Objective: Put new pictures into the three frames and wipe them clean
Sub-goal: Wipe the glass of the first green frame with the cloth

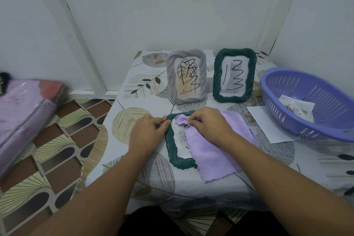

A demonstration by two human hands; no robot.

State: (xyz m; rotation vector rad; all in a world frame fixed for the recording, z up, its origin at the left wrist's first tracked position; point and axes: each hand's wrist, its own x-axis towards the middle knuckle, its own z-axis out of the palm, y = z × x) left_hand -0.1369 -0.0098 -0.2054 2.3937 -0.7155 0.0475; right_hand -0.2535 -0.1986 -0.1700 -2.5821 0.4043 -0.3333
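Two bare forearms are reaching in from the bottom edge. Left hand [148,132] is pinching the top-left corner of the dark green twisted-rope picture frame [172,151] lying flat on the leaf-patterned tablecloth [134,86] — steadying it. Right hand [209,122] is pinching a fold of the soft lilac microfibre cloth [208,153] draped over the frame's right half. Frame is looking stiff and light, its front pane probably fragile and slippery, so gripping the ribbed rim is seeming safest. Behind, a grey ridged frame [186,76] and a second green frame [234,75] are standing upright; a purple plastic basket [287,90] is sitting at far right.
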